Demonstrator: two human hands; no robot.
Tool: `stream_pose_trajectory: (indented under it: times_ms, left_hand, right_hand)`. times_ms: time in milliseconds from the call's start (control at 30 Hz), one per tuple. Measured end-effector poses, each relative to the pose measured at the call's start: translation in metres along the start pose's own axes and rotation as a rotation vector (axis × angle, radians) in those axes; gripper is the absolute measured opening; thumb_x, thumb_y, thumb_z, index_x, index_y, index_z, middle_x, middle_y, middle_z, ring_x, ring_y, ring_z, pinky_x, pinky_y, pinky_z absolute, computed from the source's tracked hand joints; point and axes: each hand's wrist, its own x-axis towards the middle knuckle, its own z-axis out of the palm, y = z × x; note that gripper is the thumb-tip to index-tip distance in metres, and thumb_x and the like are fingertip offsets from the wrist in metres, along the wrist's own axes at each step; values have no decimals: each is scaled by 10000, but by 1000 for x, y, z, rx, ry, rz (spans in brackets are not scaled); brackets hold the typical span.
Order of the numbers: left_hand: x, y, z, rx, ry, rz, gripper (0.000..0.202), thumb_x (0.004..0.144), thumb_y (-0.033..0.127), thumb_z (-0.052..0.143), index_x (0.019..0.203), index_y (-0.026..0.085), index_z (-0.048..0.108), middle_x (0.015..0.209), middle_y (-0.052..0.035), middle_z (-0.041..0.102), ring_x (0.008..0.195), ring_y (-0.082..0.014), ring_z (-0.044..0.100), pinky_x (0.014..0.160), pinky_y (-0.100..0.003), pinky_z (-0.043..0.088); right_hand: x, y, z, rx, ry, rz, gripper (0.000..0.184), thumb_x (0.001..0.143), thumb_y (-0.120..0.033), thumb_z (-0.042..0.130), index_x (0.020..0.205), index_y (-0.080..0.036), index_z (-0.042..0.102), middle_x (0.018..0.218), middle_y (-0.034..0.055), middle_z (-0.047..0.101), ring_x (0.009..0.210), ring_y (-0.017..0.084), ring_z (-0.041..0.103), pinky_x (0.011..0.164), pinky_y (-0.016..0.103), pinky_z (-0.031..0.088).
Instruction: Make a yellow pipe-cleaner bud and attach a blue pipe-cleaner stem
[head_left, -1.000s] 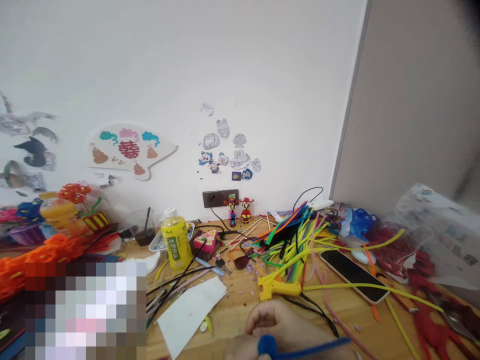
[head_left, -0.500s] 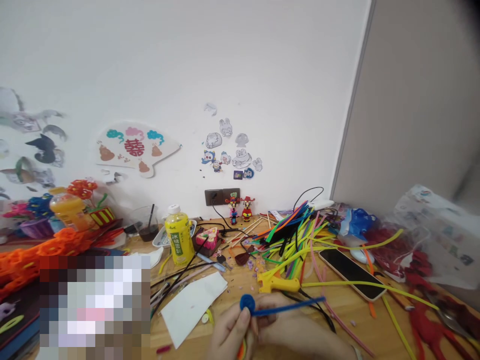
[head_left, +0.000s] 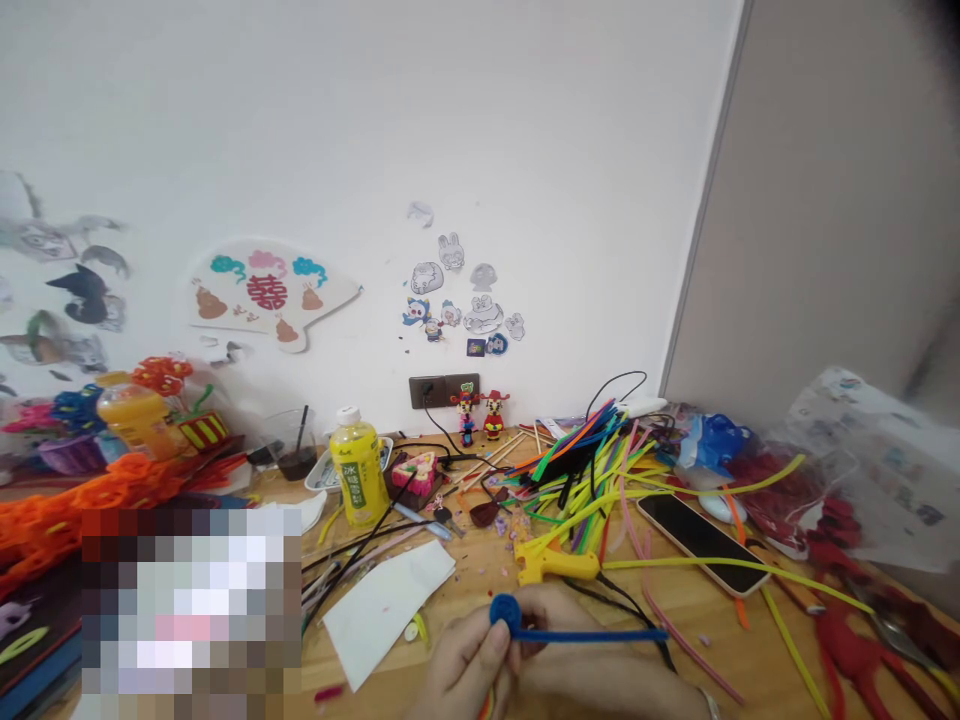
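Observation:
A blue pipe cleaner [head_left: 592,636], wound into a flat round coil at one end, is held above the near part of the table. My left hand [head_left: 469,660] pinches the coil, its thumb pressed on the lower front. Part of an orange and green striped thing [head_left: 489,704] shows under the left fingers. My right hand [head_left: 551,605] comes in from the right behind the pipe cleaner, fingers curled against the coil's right side; its fingertips are partly hidden. The straight blue tail points right, across the right forearm. Just beyond the hands lies a yellow glue gun [head_left: 559,562].
A heap of coloured pipe cleaners [head_left: 600,470] lies behind the glue gun. Right of it are a phone [head_left: 701,545] and a plastic bag [head_left: 885,470]. White paper [head_left: 390,610], a yellow drink bottle [head_left: 358,475] and an orange pipe-cleaner piece [head_left: 90,505] are leftward.
Both hands and the coil have shifted slightly right. The blue tail has swung from tilting upward to nearly level, its tip now lower and farther right.

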Motion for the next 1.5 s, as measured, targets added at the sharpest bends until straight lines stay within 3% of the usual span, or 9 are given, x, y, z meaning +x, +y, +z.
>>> stream_pose_trajectory:
  times_ms: [133, 267, 367, 533, 733, 900, 1067, 1267, 1500]
  left_hand:
    - [1, 3, 1, -126, 17, -51, 446, 726, 553, 486, 516, 160, 508, 298, 71, 396, 300, -60, 336, 391, -182, 275]
    - [1, 15, 5, -193, 106, -48, 396, 693, 483, 585, 500, 142, 528, 372, 37, 492, 398, -74, 430, 455, -175, 333]
    - [2, 18, 9, -247, 115, -76, 382, 713, 463, 574, 517, 137, 541, 331, 55, 461, 332, -56, 374, 423, -176, 310]
    - [5, 6, 9, -327, 205, -103, 415, 643, 512, 617, 490, 143, 507, 331, 52, 471, 316, -50, 383, 402, -174, 290]
    - [6, -5, 5, -322, 155, -119, 448, 676, 553, 553, 482, 159, 466, 240, 63, 419, 244, -45, 335, 356, -174, 237]
    - [6, -8, 9, -363, 146, -116, 454, 678, 568, 533, 482, 163, 470, 221, 76, 388, 206, -37, 281, 310, -175, 164]
    - [5, -7, 8, -332, 87, -126, 469, 723, 544, 501, 452, 164, 453, 231, 62, 415, 214, -39, 320, 342, -180, 216]
    - [5, 6, 7, -283, 160, -109, 414, 664, 512, 598, 496, 144, 509, 324, 48, 482, 337, -61, 412, 463, -185, 351]
    - [5, 9, 9, -342, 152, -147, 426, 655, 546, 578, 494, 160, 498, 286, 64, 435, 290, -66, 362, 412, -195, 350]
  right_hand:
    - [1, -1, 6, 100, 34, -38, 110, 497, -167, 668, 569, -195, 589, 563, -41, 497, 545, 118, 438, 571, 241, 371]
    - [4, 12, 3, 190, 25, 6, 164, 440, -177, 732, 504, -190, 581, 518, -37, 518, 511, 118, 464, 561, 253, 386]
    - [5, 22, 0, 223, 18, -8, 201, 417, -154, 739, 498, -188, 558, 535, -41, 526, 499, 113, 458, 545, 254, 380]
    - [11, 31, 7, 307, 46, -70, 294, 400, -145, 753, 634, -206, 586, 614, -55, 561, 603, 134, 521, 632, 253, 402]
    - [8, 26, 6, 297, -7, -63, 260, 475, -119, 723, 702, -197, 623, 649, -42, 583, 645, 127, 514, 643, 232, 388]
    - [7, 24, 3, 166, 65, -33, 195, 471, -106, 700, 488, -182, 522, 494, -73, 472, 475, 76, 390, 506, 205, 328]
    - [6, 22, 6, 327, -24, -16, 194, 463, -104, 684, 624, -182, 608, 647, -34, 595, 615, 134, 524, 637, 248, 387]
    - [0, 19, 2, 324, -21, 87, 153, 475, -36, 630, 524, -177, 592, 494, -57, 534, 470, 77, 444, 484, 189, 328]
    - [1, 16, 4, 352, -14, 90, 190, 456, -43, 638, 601, -164, 613, 586, -39, 587, 565, 109, 508, 555, 207, 362]
